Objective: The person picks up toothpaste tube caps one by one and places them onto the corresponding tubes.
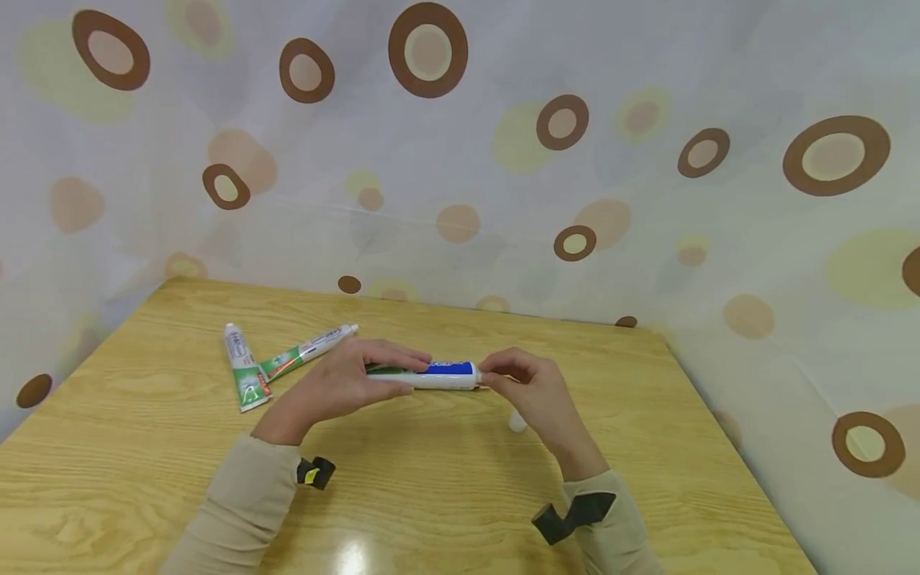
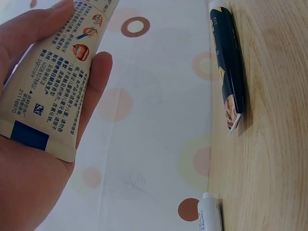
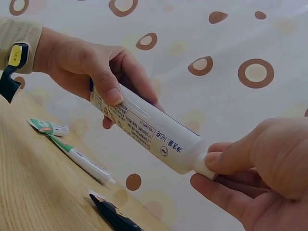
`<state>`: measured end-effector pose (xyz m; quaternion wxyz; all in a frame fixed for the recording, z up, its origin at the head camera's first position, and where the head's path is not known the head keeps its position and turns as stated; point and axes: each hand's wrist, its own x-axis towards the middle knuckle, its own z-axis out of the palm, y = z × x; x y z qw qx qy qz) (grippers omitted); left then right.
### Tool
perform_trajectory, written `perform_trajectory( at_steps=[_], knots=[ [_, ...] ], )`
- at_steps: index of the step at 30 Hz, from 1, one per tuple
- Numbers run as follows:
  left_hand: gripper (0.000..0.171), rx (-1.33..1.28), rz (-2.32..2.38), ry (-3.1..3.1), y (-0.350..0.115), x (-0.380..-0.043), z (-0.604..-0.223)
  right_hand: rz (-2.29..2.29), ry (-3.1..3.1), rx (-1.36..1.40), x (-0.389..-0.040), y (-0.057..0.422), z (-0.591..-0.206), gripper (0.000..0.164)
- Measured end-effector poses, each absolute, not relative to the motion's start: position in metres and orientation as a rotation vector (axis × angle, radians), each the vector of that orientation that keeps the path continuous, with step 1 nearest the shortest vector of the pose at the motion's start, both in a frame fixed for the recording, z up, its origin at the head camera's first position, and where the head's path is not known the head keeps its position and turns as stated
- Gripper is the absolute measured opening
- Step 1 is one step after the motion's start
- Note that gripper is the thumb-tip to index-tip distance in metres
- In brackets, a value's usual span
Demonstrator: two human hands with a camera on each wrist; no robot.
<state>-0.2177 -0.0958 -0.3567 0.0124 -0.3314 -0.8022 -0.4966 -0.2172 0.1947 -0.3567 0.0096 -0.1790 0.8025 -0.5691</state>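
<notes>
A white toothpaste tube [image 1: 449, 375] with a blue and green front is held level above the table. My left hand [image 1: 345, 379] grips its body toward the crimped end, with the thumb on one side and the fingers on the other. Printed text covers the tube's back in the left wrist view. At the tube's other end, my right hand [image 1: 535, 391] pinches the white cap [image 3: 206, 167] between thumb and fingers. The cap sits at the tube's neck; whether it is threaded on I cannot tell.
Two green-and-white toothpaste tubes, one upright in view [image 1: 246, 367] and one slanting [image 1: 309, 351], lie touching on the wooden table [image 1: 402, 511] at the left. A dark tube [image 2: 228, 65] lies on the table too. Patterned cloth [image 1: 460, 160] hangs behind the table.
</notes>
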Motion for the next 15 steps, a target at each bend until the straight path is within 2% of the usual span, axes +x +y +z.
perform_trajectory(
  at_steps=[7,15],
  knots=[
    [0.031,-1.027,-1.561,-2.522,-0.0948,-0.2171,-0.3560,-1.790,2.465,-0.497,-0.2171,0.1967,-0.3568,0.016],
    [0.030,-1.026,-1.602,-2.511,-0.0937,-0.2172,-0.3559,-1.743,2.465,-0.556,-0.2165,0.1993,-0.3564,0.022]
  ],
)
